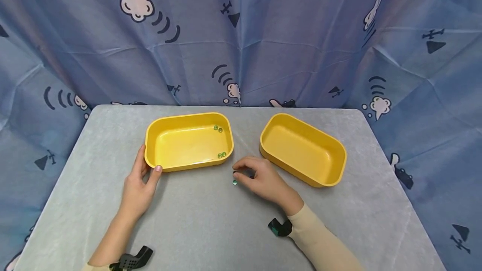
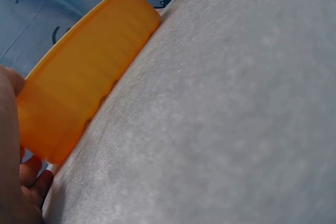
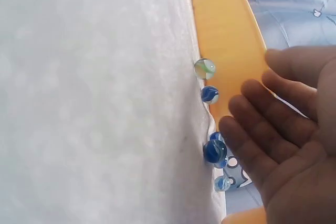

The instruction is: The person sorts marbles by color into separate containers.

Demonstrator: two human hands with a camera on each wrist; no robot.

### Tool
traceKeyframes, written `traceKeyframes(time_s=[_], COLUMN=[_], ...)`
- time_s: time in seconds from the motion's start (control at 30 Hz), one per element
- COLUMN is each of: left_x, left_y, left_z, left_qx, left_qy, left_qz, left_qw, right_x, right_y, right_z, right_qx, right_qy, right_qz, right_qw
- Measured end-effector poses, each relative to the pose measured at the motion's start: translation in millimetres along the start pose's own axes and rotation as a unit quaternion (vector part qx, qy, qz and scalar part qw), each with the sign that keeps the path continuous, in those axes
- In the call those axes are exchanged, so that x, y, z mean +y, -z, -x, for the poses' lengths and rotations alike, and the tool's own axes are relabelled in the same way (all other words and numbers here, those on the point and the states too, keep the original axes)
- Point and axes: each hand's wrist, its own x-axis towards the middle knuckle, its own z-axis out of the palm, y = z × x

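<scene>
My left hand grips the near left corner of the left yellow bin, thumb at the front and fingers round the side. Several green marbles lie inside this bin, along its right side. My right hand hovers between the bins with loosely bent fingers, and nothing shows between them. Below it, a green marble rests on the table. In the right wrist view, blue marbles stand near the fingertips, beside the green one. From the head, my right hand mostly hides these blue marbles.
A second yellow bin stands angled to the right, with no marbles visible inside. Both bins rest on a grey-covered table. Behind the table's far edge hangs a blue patterned curtain.
</scene>
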Motion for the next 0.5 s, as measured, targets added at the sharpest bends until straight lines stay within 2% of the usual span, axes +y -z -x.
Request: traceKeyframes(time_s=[0.27, 0.5], left_x=[1.2, 3.8], left_y=[-0.3, 0.3], left_z=[0.3, 0.7], left_qx=[0.001, -0.006], left_qy=[0.005, 0.011], left_qz=[0.001, -0.001], left_qw=[1.0000, 0.9999], right_x=[9.8, 18.5], right_y=[-3.0, -6.0], right_z=[2.3, 4.1], right_qx=[-0.028, -0.042], right_qy=[0.004, 0.009], right_qz=[0.019, 0.013], right_qw=[0.9994, 0.9990])
